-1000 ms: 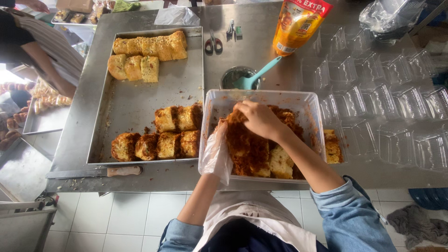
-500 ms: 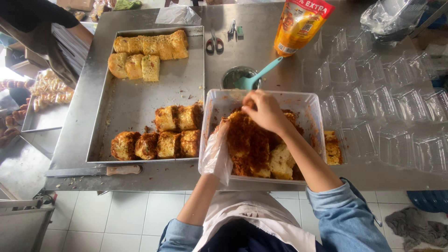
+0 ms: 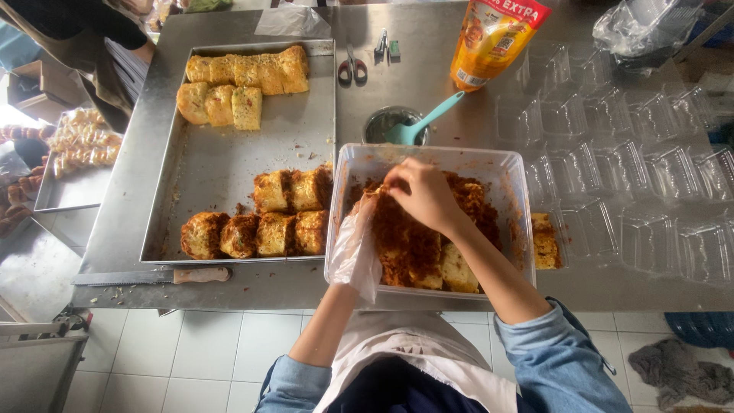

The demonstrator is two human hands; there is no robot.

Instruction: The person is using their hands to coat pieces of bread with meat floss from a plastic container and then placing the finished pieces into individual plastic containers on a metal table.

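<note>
Both hands are down in a clear plastic tub (image 3: 514,164) that sits at the near edge of the steel table (image 3: 428,84). The tub holds brown shredded floss (image 3: 405,245) heaped over pale bread pieces (image 3: 457,268). The right hand (image 3: 422,193) is bare, its fingers bent and bunched together, pressing into the floss near the middle of the tub; whether it actually pinches anything I cannot tell. The left hand (image 3: 358,243) wears a loose clear plastic glove and lies at the tub's left wall, mostly hidden by the glove, so its grip cannot be told either. Just left of the tub lies a large metal tray (image 3: 222,164) with two lots of rolls: coated rolls (image 3: 260,222) toward its near right corner, and plain golden rolls (image 3: 241,80) at its far end. A knife (image 3: 157,276) lies on the table along the tray's near edge. Behind the tub stands a small metal bowl (image 3: 382,122) with a teal spatula (image 3: 428,118) resting in it, and beyond that an orange pouch (image 3: 493,38) and scissors (image 3: 352,67). To the right of the tub, rows of clear clamshell boxes (image 3: 634,168) cover the table; the one touching the tub holds a coated roll (image 3: 544,241). At the far left another person (image 3: 76,30) in dark clothes stands by a second tray of buns (image 3: 73,145).
</note>
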